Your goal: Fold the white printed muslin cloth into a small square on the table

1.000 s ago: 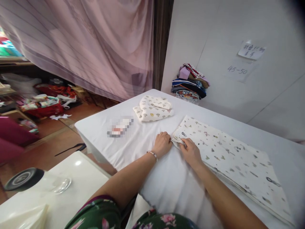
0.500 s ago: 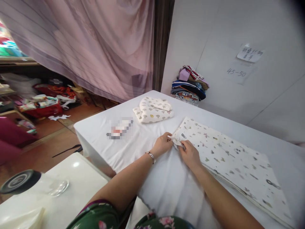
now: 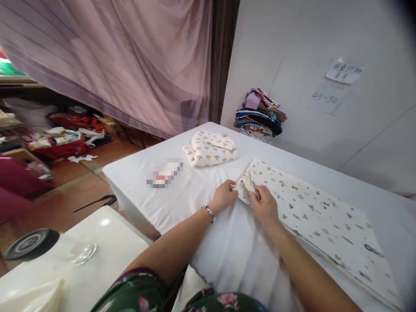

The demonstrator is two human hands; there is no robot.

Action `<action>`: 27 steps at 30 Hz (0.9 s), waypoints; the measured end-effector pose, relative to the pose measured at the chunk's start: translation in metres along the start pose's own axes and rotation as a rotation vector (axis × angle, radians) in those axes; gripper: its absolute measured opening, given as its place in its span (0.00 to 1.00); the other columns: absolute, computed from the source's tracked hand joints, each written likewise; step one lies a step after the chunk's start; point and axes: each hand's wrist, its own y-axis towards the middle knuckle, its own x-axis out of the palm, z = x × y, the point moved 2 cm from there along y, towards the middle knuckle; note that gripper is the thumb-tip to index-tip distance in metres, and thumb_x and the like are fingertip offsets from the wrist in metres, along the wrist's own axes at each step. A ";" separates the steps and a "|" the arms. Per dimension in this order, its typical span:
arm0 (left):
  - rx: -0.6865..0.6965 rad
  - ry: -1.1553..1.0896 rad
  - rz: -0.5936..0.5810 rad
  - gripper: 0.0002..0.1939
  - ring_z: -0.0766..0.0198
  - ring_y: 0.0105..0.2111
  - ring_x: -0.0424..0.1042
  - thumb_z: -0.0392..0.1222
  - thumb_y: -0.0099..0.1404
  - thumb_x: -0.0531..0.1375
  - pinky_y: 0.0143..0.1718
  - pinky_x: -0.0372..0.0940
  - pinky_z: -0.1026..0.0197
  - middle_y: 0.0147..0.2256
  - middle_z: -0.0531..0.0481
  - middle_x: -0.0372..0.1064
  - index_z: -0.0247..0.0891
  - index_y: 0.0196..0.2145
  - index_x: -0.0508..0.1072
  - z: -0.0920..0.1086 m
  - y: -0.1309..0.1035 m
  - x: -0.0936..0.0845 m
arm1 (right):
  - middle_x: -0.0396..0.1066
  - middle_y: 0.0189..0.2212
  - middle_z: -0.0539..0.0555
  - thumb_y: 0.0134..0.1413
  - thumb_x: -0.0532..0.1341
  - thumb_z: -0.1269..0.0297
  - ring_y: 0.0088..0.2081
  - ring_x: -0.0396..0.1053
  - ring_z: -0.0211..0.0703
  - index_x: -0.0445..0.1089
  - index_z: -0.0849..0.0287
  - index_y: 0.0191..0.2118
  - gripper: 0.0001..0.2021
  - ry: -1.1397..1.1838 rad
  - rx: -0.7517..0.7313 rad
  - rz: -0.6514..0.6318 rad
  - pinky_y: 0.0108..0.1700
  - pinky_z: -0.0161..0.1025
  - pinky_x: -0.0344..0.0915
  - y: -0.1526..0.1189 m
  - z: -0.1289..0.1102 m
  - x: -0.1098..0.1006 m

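A white cloth with small printed figures (image 3: 318, 216) lies folded flat in layers on the white-covered table. At its near left corner, my left hand (image 3: 225, 195) pinches the edge. My right hand (image 3: 264, 206) is closed on a bunched, lifted part of the same cloth, a little to the right of my left hand. Behind my hands sits a smaller folded cream cloth with a mushroom-like print (image 3: 212, 149), touched by neither hand. Left of it lies a pixelated flat object (image 3: 165, 172).
A white side table (image 3: 107, 242) at the lower left holds a clear container with a black lid (image 3: 32, 245). Folded clothes (image 3: 258, 115) are stacked by the wall beyond the table. A red basket (image 3: 65, 147) stands on the floor, left of the pink curtain (image 3: 146, 65).
My right hand has moved slightly right and up, pulling the bunched cloth edge away from my left hand and over the corner. My left hand stays near the corner.
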 end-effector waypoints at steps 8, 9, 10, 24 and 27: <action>-0.103 -0.511 -0.083 0.13 0.71 0.22 0.65 0.33 0.53 0.58 0.24 0.60 0.68 0.23 0.58 0.63 0.37 0.37 0.64 -0.002 0.001 0.009 | 0.68 0.35 0.52 0.54 0.53 0.67 0.37 0.67 0.43 0.66 0.56 0.38 0.07 -0.090 -0.090 -0.193 0.36 0.36 0.60 -0.008 -0.006 0.014; -0.117 -0.544 -0.095 0.13 0.71 0.22 0.65 0.32 0.53 0.57 0.23 0.61 0.68 0.23 0.58 0.63 0.36 0.38 0.64 -0.002 0.001 0.010 | 0.68 0.35 0.52 0.54 0.54 0.67 0.38 0.67 0.43 0.65 0.56 0.39 0.07 -0.076 -0.097 -0.194 0.36 0.36 0.60 -0.008 -0.006 0.013; -0.125 -0.560 -0.102 0.13 0.70 0.22 0.66 0.32 0.53 0.57 0.23 0.62 0.68 0.23 0.57 0.63 0.36 0.38 0.63 -0.002 0.001 0.010 | 0.68 0.36 0.52 0.53 0.54 0.66 0.38 0.67 0.43 0.65 0.56 0.40 0.08 -0.056 -0.104 -0.190 0.37 0.36 0.60 -0.007 -0.007 0.012; -0.159 -0.634 -0.129 0.18 0.71 0.23 0.68 0.30 0.52 0.59 0.26 0.66 0.67 0.25 0.57 0.63 0.35 0.41 0.63 0.003 -0.003 0.006 | 0.66 0.32 0.52 0.55 0.52 0.69 0.33 0.65 0.41 0.63 0.57 0.35 0.04 -0.089 -0.168 -0.118 0.33 0.35 0.59 -0.005 -0.009 0.017; -0.158 -0.694 -0.171 0.21 0.69 0.25 0.70 0.34 0.53 0.61 0.29 0.67 0.65 0.29 0.54 0.63 0.35 0.45 0.62 0.003 -0.004 0.004 | 0.66 0.32 0.52 0.56 0.52 0.69 0.34 0.66 0.41 0.63 0.57 0.35 0.04 -0.078 -0.171 -0.128 0.33 0.35 0.60 -0.005 -0.008 0.020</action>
